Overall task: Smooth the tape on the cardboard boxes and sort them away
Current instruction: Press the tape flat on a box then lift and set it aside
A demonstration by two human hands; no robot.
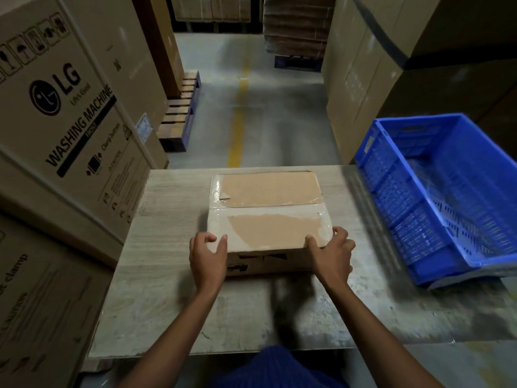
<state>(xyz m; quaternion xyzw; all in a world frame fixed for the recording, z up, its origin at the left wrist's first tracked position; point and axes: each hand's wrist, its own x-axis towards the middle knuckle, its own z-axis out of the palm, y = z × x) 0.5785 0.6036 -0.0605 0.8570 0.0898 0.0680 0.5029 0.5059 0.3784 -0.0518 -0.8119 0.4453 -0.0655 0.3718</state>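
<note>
A flat cardboard box (265, 214) lies in the middle of the wooden table (156, 247), its top flaps sealed with shiny clear tape along the seam and edges. My left hand (208, 257) grips the box's near left corner, thumb on top and fingers curled round the side. At the near right corner my right hand (331, 254) grips the same way. The box rests on the table.
A blue plastic crate (447, 197) sits tilted at the table's right edge. Large washing-machine cartons (64, 113) stand stacked on the left, more big cartons (391, 65) on the right. Beyond the table an aisle with a yellow floor line (237, 127) and pallets (181, 113) runs away.
</note>
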